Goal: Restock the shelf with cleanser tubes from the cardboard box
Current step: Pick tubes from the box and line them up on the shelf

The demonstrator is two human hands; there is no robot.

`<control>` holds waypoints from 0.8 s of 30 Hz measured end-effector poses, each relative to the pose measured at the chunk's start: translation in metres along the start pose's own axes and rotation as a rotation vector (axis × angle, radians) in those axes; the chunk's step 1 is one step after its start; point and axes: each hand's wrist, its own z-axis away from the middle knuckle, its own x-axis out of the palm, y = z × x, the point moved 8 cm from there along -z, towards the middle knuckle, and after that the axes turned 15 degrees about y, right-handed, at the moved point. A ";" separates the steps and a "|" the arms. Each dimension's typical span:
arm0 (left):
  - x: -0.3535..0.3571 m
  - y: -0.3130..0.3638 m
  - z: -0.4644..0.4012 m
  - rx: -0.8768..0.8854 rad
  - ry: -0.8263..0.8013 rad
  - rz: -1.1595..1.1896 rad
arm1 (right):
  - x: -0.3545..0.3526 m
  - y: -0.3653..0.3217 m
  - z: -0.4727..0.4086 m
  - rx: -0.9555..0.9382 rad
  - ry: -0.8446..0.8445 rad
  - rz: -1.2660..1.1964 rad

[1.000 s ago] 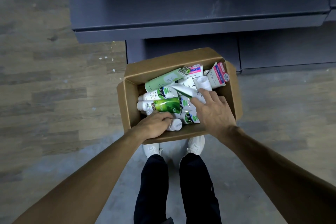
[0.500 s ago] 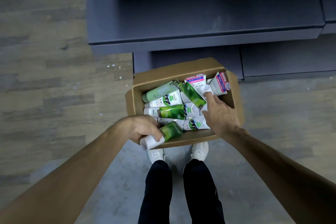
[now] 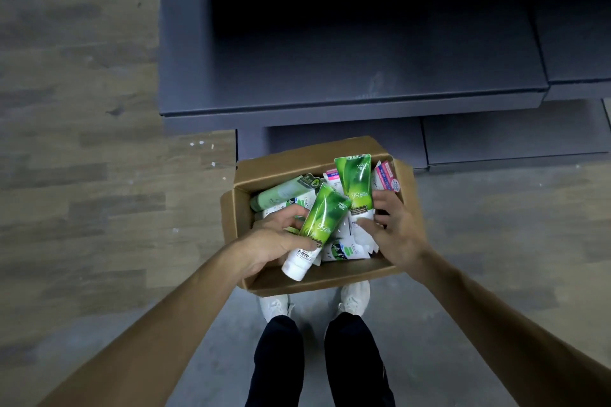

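An open cardboard box (image 3: 330, 279) sits on the floor in front of my feet, holding several cleanser tubes. My left hand (image 3: 274, 241) grips a bright green tube with a white cap (image 3: 320, 221), lifted above the box and tilted. My right hand (image 3: 393, 228) holds a second green tube (image 3: 355, 181) upright over the box's right side. Beneath them lie a pale green tube (image 3: 281, 191), white tubes and a pink-labelled tube (image 3: 386, 175). The dark grey shelf (image 3: 347, 76) stands just beyond the box.
A lower grey base panel (image 3: 496, 142) of the shelving runs behind the box. Wood-look flooring (image 3: 82, 175) spreads to the left and grey floor (image 3: 496, 241) lies to the right. My white shoes (image 3: 355, 297) stand right at the box's near edge.
Both hands reached into the box and came up, each with a green tube. The view has tilted up so more of the shelf shows.
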 end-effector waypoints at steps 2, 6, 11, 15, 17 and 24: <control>0.003 0.006 -0.001 0.018 0.013 0.045 | 0.000 -0.006 0.001 0.023 0.003 -0.105; 0.005 0.020 0.000 0.059 0.011 0.102 | -0.005 -0.014 0.000 -0.001 0.002 -0.190; -0.014 0.057 0.006 0.207 0.101 0.102 | -0.024 -0.045 -0.005 -0.121 0.014 -0.194; -0.031 0.105 0.022 0.341 0.190 0.120 | -0.043 -0.084 -0.003 -0.207 0.017 -0.203; -0.041 0.126 0.039 0.383 0.228 0.110 | -0.055 -0.103 0.000 -0.232 0.025 -0.180; -0.068 0.240 0.144 0.567 0.275 -0.025 | -0.121 -0.200 0.058 -0.369 0.039 -0.093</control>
